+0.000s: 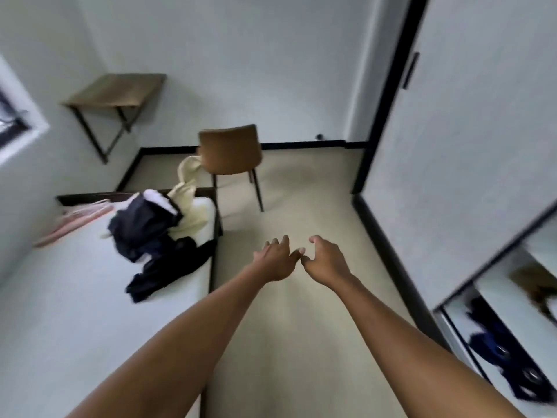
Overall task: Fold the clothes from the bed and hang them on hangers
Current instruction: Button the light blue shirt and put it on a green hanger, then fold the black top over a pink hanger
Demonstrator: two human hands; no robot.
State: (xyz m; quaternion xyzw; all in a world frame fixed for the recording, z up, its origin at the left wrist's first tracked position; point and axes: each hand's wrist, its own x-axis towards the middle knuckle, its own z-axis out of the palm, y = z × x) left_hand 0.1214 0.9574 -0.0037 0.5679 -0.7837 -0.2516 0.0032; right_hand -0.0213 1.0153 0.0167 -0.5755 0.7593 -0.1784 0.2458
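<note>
Window frame at the far left edge. Wall-mounted wooden table on black braces, set in the room corner.

Bed with a white sheet runs along the left wall. Pink hangers lie in a loose bunch on its far end, near the wall. Just right of them is a heap of dark navy clothes, unfolded, trailing toward the bed's right edge. A cream garment lies touching the heap at the far corner and reaches up toward the brown chair, which stands on the floor just beyond the bed.

Both bare arms are stretched out over the floor, right of the bed and apart from the clothes. Left hand: grip apart, fingers spread, nothing held. Right hand: grip loose, fingers lightly curled, nothing held. Thumbs meet or nearly meet; blur prevents telling.

White wardrobe door with a black handle on the right. The lower right corner shows dark blue cloth, too blurred to identify.
</note>
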